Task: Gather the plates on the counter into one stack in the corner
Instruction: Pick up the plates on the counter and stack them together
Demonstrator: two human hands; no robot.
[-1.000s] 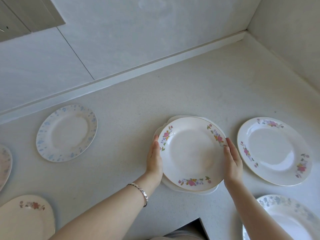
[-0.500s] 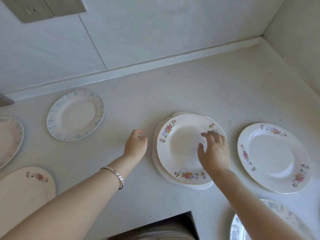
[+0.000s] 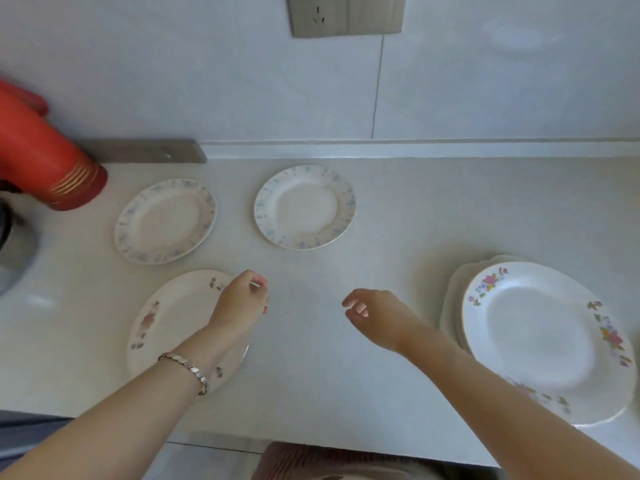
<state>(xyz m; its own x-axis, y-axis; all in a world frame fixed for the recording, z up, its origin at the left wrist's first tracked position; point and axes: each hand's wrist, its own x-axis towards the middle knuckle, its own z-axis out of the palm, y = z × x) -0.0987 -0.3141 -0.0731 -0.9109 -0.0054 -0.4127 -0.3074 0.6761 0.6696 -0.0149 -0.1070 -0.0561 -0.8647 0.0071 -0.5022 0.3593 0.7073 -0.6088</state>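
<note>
A small stack with a pink-flowered plate (image 3: 540, 337) on top sits at the right of the pale counter (image 3: 398, 209). Two blue-patterned plates lie near the wall, one (image 3: 304, 206) in the middle and one (image 3: 165, 220) further left. A cream plate with brown flowers (image 3: 173, 323) lies at the front left. My left hand (image 3: 240, 301) hovers over that cream plate's right rim, fingers curled, holding nothing. My right hand (image 3: 375, 315) hangs over bare counter left of the stack, fingers loosely apart and empty.
A red cylindrical container (image 3: 45, 157) stands at the far left by a dark appliance (image 3: 10, 233). A wall socket (image 3: 346, 15) sits above the counter. The counter's front edge (image 3: 311, 441) runs below my arms.
Both hands left the flowered stack and moved left; the view swung left, so the stack now sits at the right. The left hand reached the cream plate.
</note>
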